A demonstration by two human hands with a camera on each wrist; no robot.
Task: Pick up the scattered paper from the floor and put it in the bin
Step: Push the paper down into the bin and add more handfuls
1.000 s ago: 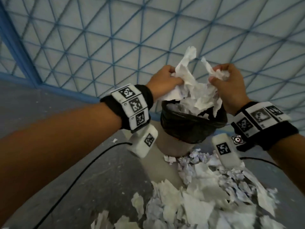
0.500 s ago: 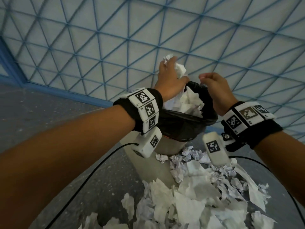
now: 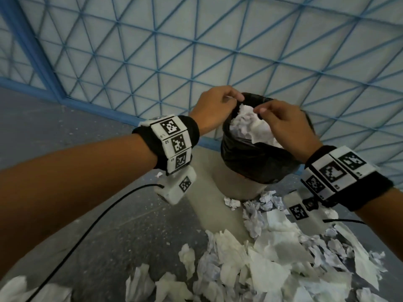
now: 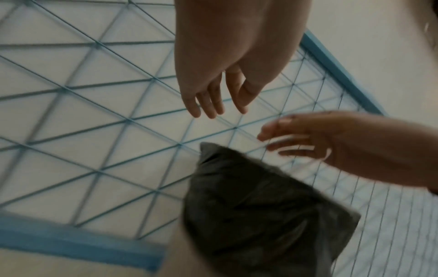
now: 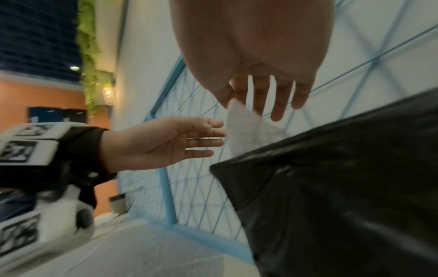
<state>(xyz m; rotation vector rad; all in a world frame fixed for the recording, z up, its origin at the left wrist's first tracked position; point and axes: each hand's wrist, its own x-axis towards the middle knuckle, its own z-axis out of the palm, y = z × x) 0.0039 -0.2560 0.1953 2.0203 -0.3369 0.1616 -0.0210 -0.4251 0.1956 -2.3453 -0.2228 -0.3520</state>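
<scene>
The bin (image 3: pixel 244 188) is pale with a black liner (image 3: pixel 250 162) and is heaped with crumpled white paper (image 3: pixel 250 127). Both hands hover over its mouth. My left hand (image 3: pixel 229 101) is at the far left rim, its fingers straight and holding nothing, as the left wrist view shows (image 4: pixel 213 105). My right hand (image 3: pixel 268 114) is over the near right side with fingers spread (image 5: pixel 267 101). A corner of paper (image 5: pixel 246 127) sticks up from the liner (image 5: pixel 343 187) and touches the thumb. Many more torn and crumpled sheets (image 3: pixel 272 258) lie on the floor in front of the bin.
A wall panel with a blue lattice (image 3: pixel 196 51) stands right behind the bin, with a blue frame along the grey floor (image 3: pixel 65 149). A black cable (image 3: pixel 91 232) runs across the floor at left, and another cable (image 3: pixel 344 221) at right.
Both hands carried a bundle of paper down into the bin, pressed it in and let go. Their fingers have now opened above the liner, and the paper sits lower.
</scene>
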